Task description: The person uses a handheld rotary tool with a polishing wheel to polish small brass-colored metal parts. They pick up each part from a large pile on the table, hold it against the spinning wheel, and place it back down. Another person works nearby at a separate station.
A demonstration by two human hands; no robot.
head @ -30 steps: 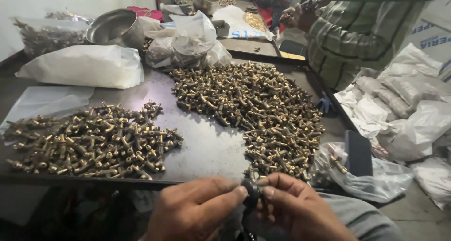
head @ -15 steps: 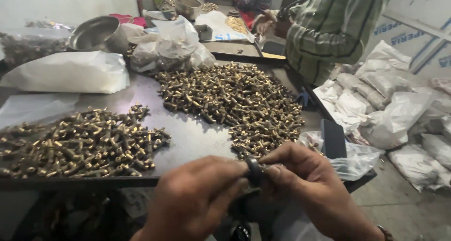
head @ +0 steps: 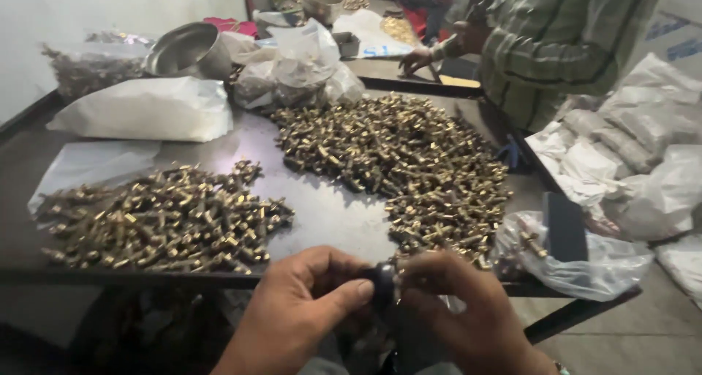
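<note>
Where both hands meet at the table's near edge, a small dark part is pinched between them.

Left hand (head: 292, 316): closed; thumb and forefinger are pressed on the dark part (head: 384, 283) from the left.
Right hand (head: 461, 309): closed; its fingertips are held on the same part from the right, with a glint of brass seen beside them.
Dark part: held just below the table edge (head: 110, 276), in front of the larger pile; its exact shape cannot be told, since it is mostly hidden by fingers.
Near pile (head: 161, 218): brass fittings heaped at the left on the dark tabletop, well apart from the hands.
Far pile (head: 398, 159): a larger spread of like fittings, reaching down to just beside the right hand.
Clear bag (head: 578, 261): slumped at the table's right corner, a few fittings inside and a dark flat object leaned on it.
White bag (head: 146, 108): laid behind the near pile.
Steel bowl (head: 186, 49): tilted behind that bag.
Co-worker (head: 556, 46): seen at the far right in a striped shirt, one hand rested on the next table.
Risk: judged likely that the part could be dropped to the floor, since it is held beyond the edge with nothing under it; loose fittings by the right hand could be knocked off by a careless wrist.
</note>
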